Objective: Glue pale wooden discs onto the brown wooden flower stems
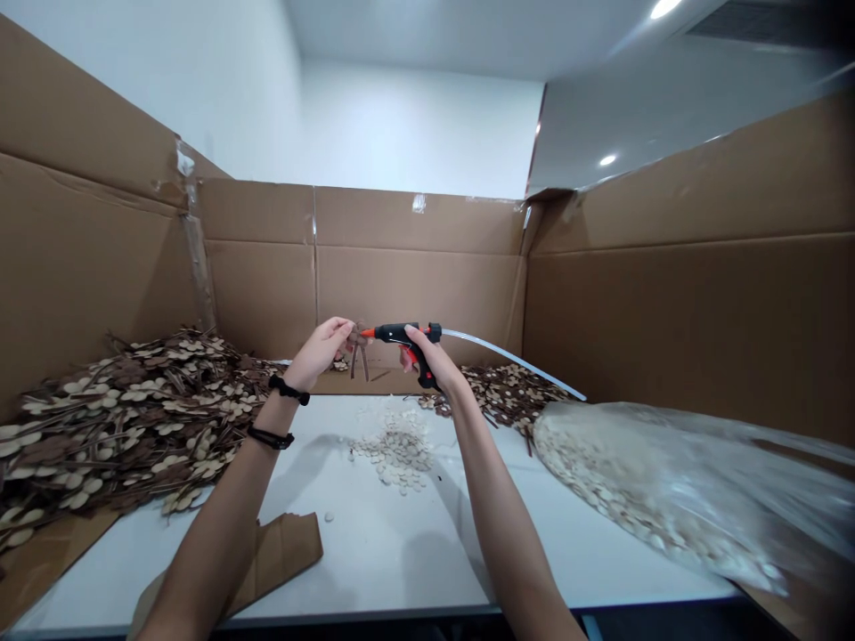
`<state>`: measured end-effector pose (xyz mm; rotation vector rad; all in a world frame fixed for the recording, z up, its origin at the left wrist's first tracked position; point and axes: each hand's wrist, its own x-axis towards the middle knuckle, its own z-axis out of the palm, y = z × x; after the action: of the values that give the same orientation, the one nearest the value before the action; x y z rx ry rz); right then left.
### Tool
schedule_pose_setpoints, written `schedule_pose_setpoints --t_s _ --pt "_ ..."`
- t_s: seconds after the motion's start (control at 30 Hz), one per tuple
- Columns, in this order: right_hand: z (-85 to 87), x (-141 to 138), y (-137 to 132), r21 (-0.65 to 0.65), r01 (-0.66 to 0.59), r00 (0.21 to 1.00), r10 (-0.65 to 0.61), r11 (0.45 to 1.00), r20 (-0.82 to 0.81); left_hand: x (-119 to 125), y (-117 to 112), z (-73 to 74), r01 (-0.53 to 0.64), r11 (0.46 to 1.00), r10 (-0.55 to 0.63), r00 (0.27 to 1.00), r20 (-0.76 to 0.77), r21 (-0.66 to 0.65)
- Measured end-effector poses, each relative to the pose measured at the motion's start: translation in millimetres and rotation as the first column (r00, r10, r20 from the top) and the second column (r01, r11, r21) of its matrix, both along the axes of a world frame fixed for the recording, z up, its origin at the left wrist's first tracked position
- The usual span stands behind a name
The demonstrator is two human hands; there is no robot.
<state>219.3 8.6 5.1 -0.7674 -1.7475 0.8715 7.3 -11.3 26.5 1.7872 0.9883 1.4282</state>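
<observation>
Above table (pixel 401 534) | your right hand (pixel 433 358) grips glue gun (pixel 401 334), left hand (pixel 326 349) pinches wooden piece (pixel 362 358) | nozzle (pixel 367 333) that close could burn fingertips (pixel 347 328).

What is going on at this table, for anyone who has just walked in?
A person holds a glue gun in the right hand, its orange tip at a small wooden piece pinched in the left hand, above a white table. A heap of wooden bits lies on the left, a small pile of pale discs in the middle, and a plastic bag of discs on the right. Cardboard walls surround the table.
</observation>
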Motion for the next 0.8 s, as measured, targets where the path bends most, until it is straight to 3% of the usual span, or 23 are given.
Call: schedule_pose_setpoints --t_s 0.63,0.8 --pt "5.0 -0.2 -4.2 0.046 0.063 0.998 -0.063 0.997 0.011 0.5 6.1 -1.5 -0.034 0.997 0.031 0.998 0.046 0.068" --pt "8.9 0.4 -5.9 0.051 0.181 0.979 -0.176 0.982 -0.099 1.5 6.6 -2.2 -0.019 0.998 0.012 0.992 0.126 0.054"
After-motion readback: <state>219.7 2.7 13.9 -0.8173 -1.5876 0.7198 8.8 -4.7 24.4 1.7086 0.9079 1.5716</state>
